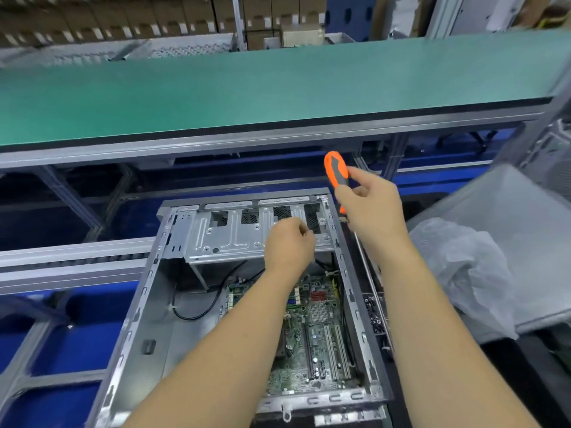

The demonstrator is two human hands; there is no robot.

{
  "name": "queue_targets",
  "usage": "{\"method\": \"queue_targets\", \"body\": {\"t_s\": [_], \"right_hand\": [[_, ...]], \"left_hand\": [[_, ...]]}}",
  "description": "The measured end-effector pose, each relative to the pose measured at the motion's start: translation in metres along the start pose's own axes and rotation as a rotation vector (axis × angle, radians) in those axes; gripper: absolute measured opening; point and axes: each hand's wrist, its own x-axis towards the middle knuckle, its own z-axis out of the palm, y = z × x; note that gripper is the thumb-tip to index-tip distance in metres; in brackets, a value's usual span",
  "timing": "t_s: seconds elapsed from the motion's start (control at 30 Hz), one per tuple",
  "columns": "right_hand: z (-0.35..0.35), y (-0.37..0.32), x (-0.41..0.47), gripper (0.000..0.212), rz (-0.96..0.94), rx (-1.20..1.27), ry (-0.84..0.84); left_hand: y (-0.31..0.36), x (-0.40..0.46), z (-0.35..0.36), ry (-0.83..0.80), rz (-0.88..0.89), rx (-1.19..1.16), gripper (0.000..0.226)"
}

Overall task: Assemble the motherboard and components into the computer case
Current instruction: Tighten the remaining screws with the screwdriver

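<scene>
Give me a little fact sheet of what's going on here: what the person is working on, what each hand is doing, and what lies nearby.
Work item: open computer case lying on its side
Inside: green motherboard on the case floor, black cable beside it
Left hand: fingers curled, over the metal drive cage; whether it holds anything is hidden
Right hand: grips an orange and grey screwdriver, handle up
Nearby: clear plastic bag to the right, green shelf above
</scene>
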Motion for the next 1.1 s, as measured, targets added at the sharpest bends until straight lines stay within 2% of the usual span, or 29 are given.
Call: {"method": "queue_targets", "body": {"t_s": [0.03,0.17,0.23,0.33,0.47,0.53,0.6,0.67,0.8,0.9,1.1], "right_hand": [[0.002,-0.009,0.004,0.014,-0.033,0.028,0.011],[0.022,-0.057,0.018,0.017,-0.188,0.056,0.029],[0.037,-0.079,0.021,0.014,-0.257,0.079,0.031],[0.056,-0.095,0.019,0.028,-0.311,0.130,0.077],[0.078,-0.099,0.006,0.038,-0.317,0.191,0.110],[0.084,-0.099,-0.001,0.044,-0.332,0.198,0.120],[0.085,-0.101,-0.005,0.062,-0.364,0.195,0.149],[0.084,-0.104,-0.007,0.070,-0.416,0.170,0.172],[0.081,-0.106,-0.010,0.076,-0.470,0.166,0.194],[0.082,-0.100,-0.010,0.076,-0.438,0.194,0.194],[0.088,-0.089,-0.011,0.076,-0.405,0.176,0.196]], "left_hand": [[-0.004,-0.003,-0.006,0.027,-0.016,-0.099,0.013],[-0.023,-0.020,-0.038,0.093,-0.026,-0.274,0.013],[-0.038,-0.026,-0.054,0.022,-0.030,-0.309,0.016],[-0.065,-0.039,-0.071,-0.150,-0.019,-0.312,0.019],[-0.101,-0.055,-0.075,-0.213,-0.109,-0.262,0.018],[-0.116,-0.063,-0.071,-0.189,-0.164,-0.295,0.020],[-0.127,-0.069,-0.068,-0.159,-0.217,-0.339,0.017],[-0.136,-0.071,-0.067,-0.129,-0.252,-0.357,0.013],[-0.142,-0.066,-0.066,-0.055,-0.297,-0.397,0.011],[-0.141,-0.065,-0.060,-0.056,-0.284,-0.377,0.013],[-0.141,-0.063,-0.059,-0.049,-0.316,-0.523,0.024]]}}
